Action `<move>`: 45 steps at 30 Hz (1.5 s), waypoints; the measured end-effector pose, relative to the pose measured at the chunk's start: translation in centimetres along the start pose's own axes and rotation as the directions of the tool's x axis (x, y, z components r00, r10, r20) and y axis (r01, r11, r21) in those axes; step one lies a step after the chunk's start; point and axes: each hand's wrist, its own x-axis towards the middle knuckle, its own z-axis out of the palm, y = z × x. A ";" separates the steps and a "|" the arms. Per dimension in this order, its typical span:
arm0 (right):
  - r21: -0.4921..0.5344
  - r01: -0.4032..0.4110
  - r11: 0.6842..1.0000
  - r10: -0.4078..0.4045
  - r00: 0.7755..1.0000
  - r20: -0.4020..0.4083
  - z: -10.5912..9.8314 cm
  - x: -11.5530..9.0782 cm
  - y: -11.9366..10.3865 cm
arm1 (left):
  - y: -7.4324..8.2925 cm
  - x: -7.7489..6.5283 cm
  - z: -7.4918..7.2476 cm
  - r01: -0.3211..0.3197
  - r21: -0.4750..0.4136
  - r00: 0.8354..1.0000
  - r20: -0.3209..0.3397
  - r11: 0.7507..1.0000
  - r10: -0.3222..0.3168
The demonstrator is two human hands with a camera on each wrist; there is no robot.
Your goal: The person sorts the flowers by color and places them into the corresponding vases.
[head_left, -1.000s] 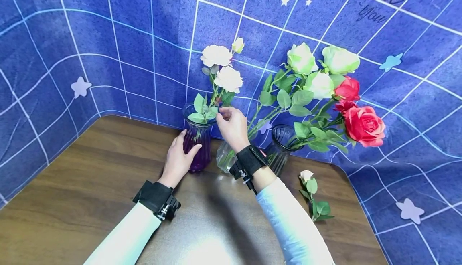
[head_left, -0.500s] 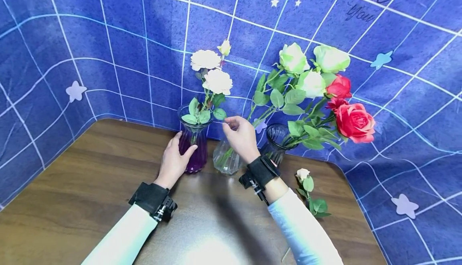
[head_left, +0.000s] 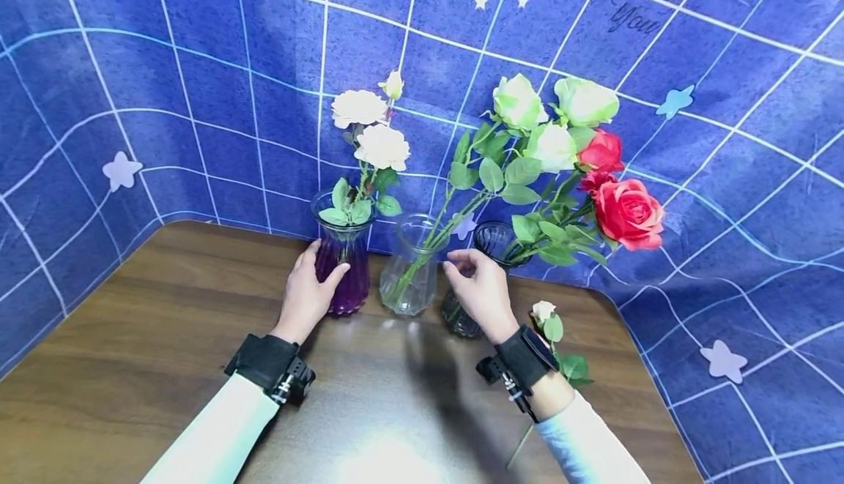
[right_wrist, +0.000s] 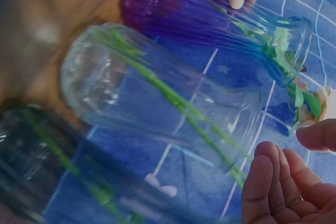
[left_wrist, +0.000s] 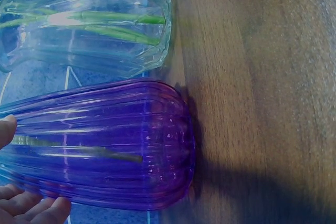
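Observation:
At the left, a ribbed purple glass vase [head_left: 351, 279] holds a stem of white flowers [head_left: 381, 147] with a small bud. My left hand [head_left: 305, 292] grips this vase at its side, thumb in front and fingers behind. My right hand [head_left: 486, 292] is in the air in front of the dark glass vase [head_left: 459, 317], partly covering it. Its fingers are loosely bent, with a gap to the thumb and nothing between them in the right wrist view. Between the hands stands a clear glass vase [head_left: 409, 288] with leaning green-white roses [head_left: 552, 147].
Red roses [head_left: 628, 213] lean right from the dark vase. A single small white rose [head_left: 543, 311] lies on the wooden table [head_left: 369, 403], its stem partly hidden by my right forearm. A blue patterned cloth [head_left: 277, 52] rises behind and at the sides.
My right hand has drawn back from the leaves at the purple vase's rim and moved right, past the clear vase. The left hand stays on the purple vase. The view has shifted slightly right.

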 end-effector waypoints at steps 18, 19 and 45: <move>-0.191 -0.206 0.960 0.188 0.976 -0.106 -6.6 -4.9 9.0 | 0.2 0.0 0.1 -0.022 -0.004 1.000 -0.022 1.000 0.021; -0.202 -0.224 0.953 0.204 0.972 -0.114 -6.9 -5.3 9.5 | 0.2 0.1 0.1 -0.017 -0.002 1.000 -0.018 1.000 0.017; -0.366 -0.421 0.830 0.431 0.900 -0.058 -8.1 -12.6 17.8 | 0.2 0.3 0.2 -0.007 0.007 1.000 -0.006 1.000 0.007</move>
